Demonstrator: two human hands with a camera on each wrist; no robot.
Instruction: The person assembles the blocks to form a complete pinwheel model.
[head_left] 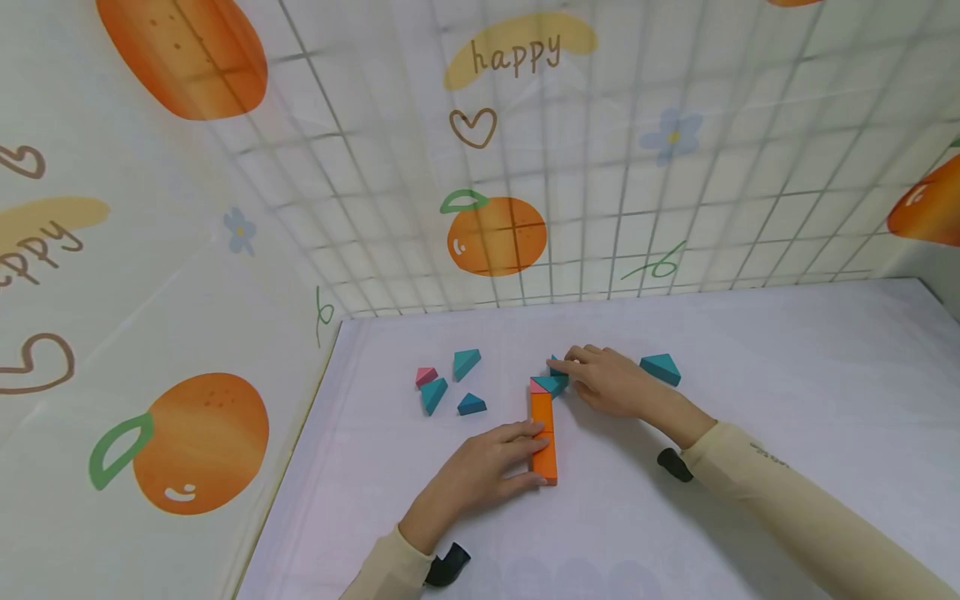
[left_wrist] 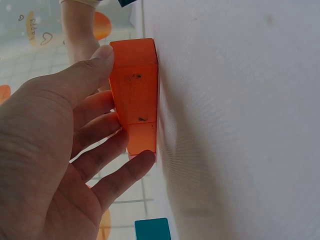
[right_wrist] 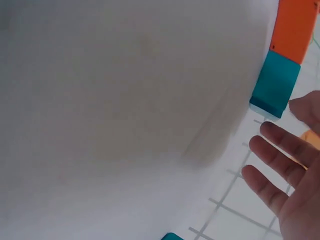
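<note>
Two orange blocks [head_left: 545, 457] lie end to end in a column on the white table. A small pink triangle [head_left: 536, 387] and a teal triangular block [head_left: 553, 384] meet their far end. My left hand [head_left: 483, 467] touches the orange blocks from the left, fingertips on the top and side; the thumb lies by the near end [left_wrist: 134, 55]. At the far end, my right hand [head_left: 603, 379] has its index finger on another teal triangle [head_left: 556, 367], partly covered. In the right wrist view its thumb is close to the teal block [right_wrist: 276, 82], and its other fingers are spread.
Left of the column lie several loose triangular blocks: teal [head_left: 466, 364], teal [head_left: 432, 396], dark teal [head_left: 472, 405] and pink [head_left: 426, 377]. One more teal block [head_left: 661, 369] sits beyond the right wrist. A patterned curtain [head_left: 570, 167] rises behind the table.
</note>
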